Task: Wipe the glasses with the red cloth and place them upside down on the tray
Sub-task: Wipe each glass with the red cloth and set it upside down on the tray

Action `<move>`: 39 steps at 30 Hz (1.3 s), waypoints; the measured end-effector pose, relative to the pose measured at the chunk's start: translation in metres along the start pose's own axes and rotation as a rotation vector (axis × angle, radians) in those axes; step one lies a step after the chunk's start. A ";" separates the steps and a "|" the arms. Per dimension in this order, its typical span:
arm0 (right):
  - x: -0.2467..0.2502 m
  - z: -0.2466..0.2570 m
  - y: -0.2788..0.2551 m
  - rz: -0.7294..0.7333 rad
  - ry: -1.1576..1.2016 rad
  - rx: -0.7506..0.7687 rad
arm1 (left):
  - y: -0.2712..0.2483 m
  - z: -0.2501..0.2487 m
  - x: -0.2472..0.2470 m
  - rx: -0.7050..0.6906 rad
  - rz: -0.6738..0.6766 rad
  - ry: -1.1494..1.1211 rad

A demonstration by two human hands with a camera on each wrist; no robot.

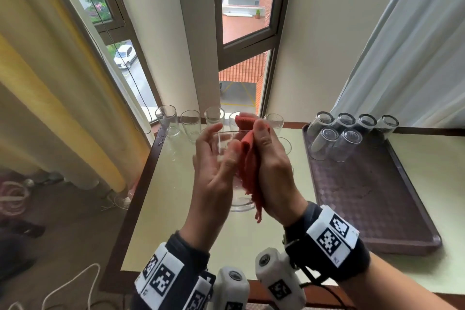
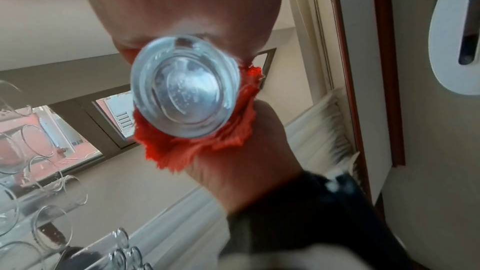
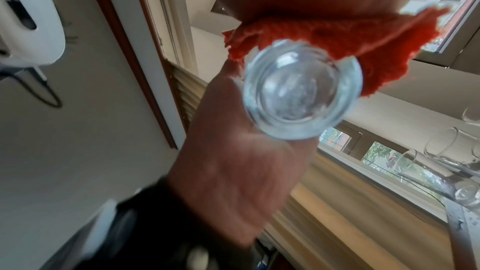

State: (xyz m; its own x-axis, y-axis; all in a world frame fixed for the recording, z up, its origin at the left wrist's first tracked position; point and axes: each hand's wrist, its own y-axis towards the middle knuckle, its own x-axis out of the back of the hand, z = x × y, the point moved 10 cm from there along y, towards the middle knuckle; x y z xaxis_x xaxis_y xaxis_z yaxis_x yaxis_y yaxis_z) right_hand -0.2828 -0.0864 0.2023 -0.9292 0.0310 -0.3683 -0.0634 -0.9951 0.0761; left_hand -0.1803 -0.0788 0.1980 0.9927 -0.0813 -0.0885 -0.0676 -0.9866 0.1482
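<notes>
Tray [image 1: 372, 199], brown, chequered, on worktop [image 1: 176, 209] right side: six glasses upside down [image 1: 324, 143] at far end, four behind, two in front. Upright glasses [image 1: 190, 122] along worktop far-left edge near window: at least seven visible, some hidden behind hands. One glass [image 1: 227, 158] held above worktop centre, base toward wearer, left hand [image 1: 216, 173] curled round its side. Right hand [image 1: 273, 173] grips one red cloth [image 1: 249, 158], pressing it against glass.

clear glass [image 1: 232, 171] held above table, red cloth [image 1: 249, 158] draped against its side.
</notes>
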 end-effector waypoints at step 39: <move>0.012 -0.027 -0.029 0.072 -0.198 -0.030 | 0.001 0.028 -0.002 0.210 -0.056 -0.082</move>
State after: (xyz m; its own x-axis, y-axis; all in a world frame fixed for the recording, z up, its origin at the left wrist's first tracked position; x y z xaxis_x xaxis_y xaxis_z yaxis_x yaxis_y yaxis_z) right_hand -0.2817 -0.0597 0.1707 -0.9845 -0.0253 -0.1738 0.0138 -0.9977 0.0670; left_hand -0.1854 -0.0839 0.1706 0.9847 -0.0284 -0.1722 -0.0403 -0.9970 -0.0663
